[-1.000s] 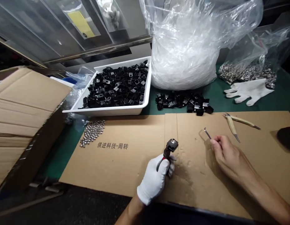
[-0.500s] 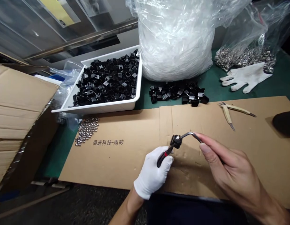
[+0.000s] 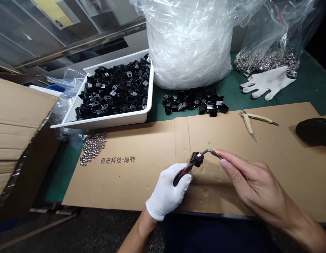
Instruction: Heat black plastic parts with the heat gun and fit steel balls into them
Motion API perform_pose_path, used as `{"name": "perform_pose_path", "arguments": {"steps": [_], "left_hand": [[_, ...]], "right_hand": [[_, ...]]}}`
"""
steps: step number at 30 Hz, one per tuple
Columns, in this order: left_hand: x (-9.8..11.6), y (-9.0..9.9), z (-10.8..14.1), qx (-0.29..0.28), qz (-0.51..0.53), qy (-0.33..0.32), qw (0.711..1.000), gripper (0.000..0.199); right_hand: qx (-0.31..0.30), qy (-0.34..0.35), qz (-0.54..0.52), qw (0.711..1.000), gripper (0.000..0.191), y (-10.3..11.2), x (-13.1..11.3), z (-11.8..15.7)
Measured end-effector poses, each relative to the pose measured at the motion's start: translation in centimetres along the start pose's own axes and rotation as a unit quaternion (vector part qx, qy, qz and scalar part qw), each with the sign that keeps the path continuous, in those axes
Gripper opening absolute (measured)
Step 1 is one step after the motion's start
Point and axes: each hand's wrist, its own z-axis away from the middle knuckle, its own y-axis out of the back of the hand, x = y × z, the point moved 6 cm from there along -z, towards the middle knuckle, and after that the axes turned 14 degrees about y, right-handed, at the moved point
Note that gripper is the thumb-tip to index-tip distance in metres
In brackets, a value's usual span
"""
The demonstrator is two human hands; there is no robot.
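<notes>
My left hand [image 3: 166, 191], in a white glove, is closed round dark pliers [image 3: 181, 174] with a red mark. At the pliers' tips is a small black part [image 3: 197, 159], held above the cardboard sheet. My bare right hand [image 3: 247, 179] pinches a bent metal rod [image 3: 210, 151] between thumb and forefinger. The rod's curved end meets the black part at its upper right. What lies inside the part is too small to tell.
Behind the cardboard [image 3: 141, 182] stand a white tray [image 3: 112, 123] of black parts, a loose pile of them [image 3: 194, 102] and a big plastic bag [image 3: 189, 52]. Tweezers-like tools [image 3: 248, 126] and a glove [image 3: 268, 82] lie right; metal pieces [image 3: 93, 147] lie left.
The whole view has shifted slightly, so the tray and bags appear further left. Both hands keep their holds, with the rod still at the black part.
</notes>
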Motion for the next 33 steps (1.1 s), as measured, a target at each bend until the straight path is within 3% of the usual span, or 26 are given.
{"name": "perform_pose_path", "arguments": {"steps": [4, 7, 11, 15, 21, 24, 28, 33], "left_hand": [[-0.1, 0.4, -0.1, -0.060, 0.000, 0.014, 0.998, 0.035], [-0.2, 0.1, 0.1, -0.155, 0.023, 0.032, 0.987, 0.049], [-0.9, -0.5, 0.7, -0.278, 0.091, 0.069, 0.954, 0.062], [-1.4, -0.7, 1.2, -0.348, 0.152, 0.110, 0.919, 0.068], [-1.4, -2.0, 1.7, -0.382, 0.246, 0.157, 0.877, 0.073], [-1.4, -3.0, 2.1, -0.388, 0.280, 0.173, 0.861, 0.078], [-1.8, -3.9, 2.8, -0.408, 0.285, 0.191, 0.846, 0.079], [-2.4, -4.2, 3.6, -0.383, 0.311, 0.213, 0.843, 0.078]], "right_hand": [[-0.051, 0.012, -0.020, 0.998, 0.035, 0.6, 0.3, 0.0], [-0.094, 0.021, -0.032, 0.995, 0.034, 1.0, 0.5, 0.0], [-0.158, 0.048, -0.043, 0.985, 0.033, 1.2, 0.2, 0.0], [-0.185, 0.034, -0.060, 0.980, 0.033, 1.4, 0.0, 0.1], [-0.205, -0.019, -0.118, 0.971, 0.031, 1.2, -0.1, 0.5], [-0.225, -0.084, -0.117, 0.964, 0.035, 1.3, 0.6, 1.3], [-0.271, -0.178, -0.135, 0.936, 0.035, 0.6, 1.9, 2.8], [-0.238, -0.254, -0.329, 0.878, 0.044, -1.9, 2.7, 4.0]]}}
